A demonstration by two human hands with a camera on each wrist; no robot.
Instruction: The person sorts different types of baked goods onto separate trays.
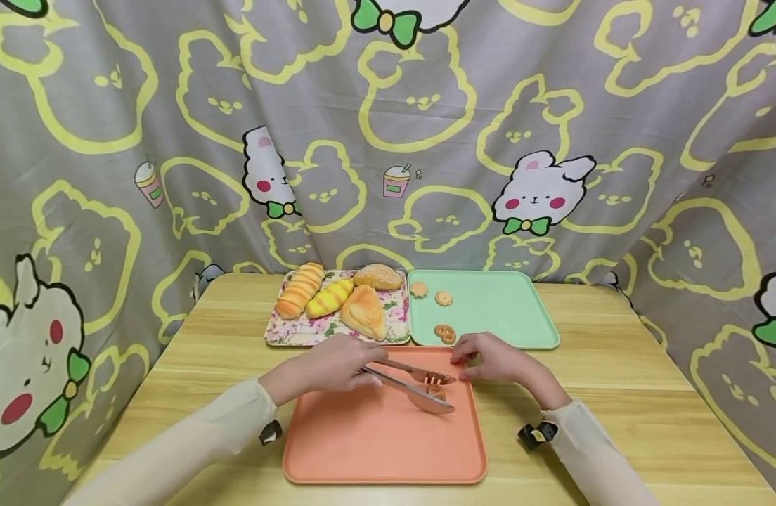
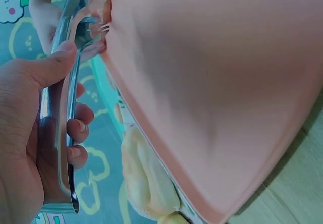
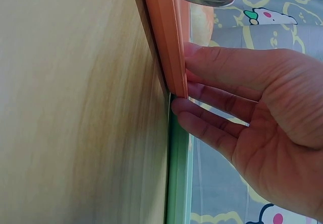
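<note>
My left hand [image 1: 339, 364] grips metal serving tongs [image 1: 397, 383], thumb on one arm and fingers curled round the other. The tongs reach over the orange tray [image 1: 375, 443], their ends on either side of a small brown pretzel [image 1: 436, 391]; whether both ends touch it, I cannot tell. At that tray's far right corner is my right hand [image 1: 492, 357], its thumb and fingertips holding the rim, as the right wrist view shows. Just beyond, a second pretzel [image 1: 445, 333] lies on the mint green tray [image 1: 508, 309].
Two small round cookies, one scalloped [image 1: 443, 299] and one star-edged [image 1: 419, 289], lie on the green tray. Left of it, a floral tray [image 1: 397, 309] bears several breads, including a striped loaf [image 1: 300, 290] and a triangular pastry [image 1: 364, 312]. A patterned curtain [image 1: 337, 91] hangs behind the wooden table [image 1: 609, 365].
</note>
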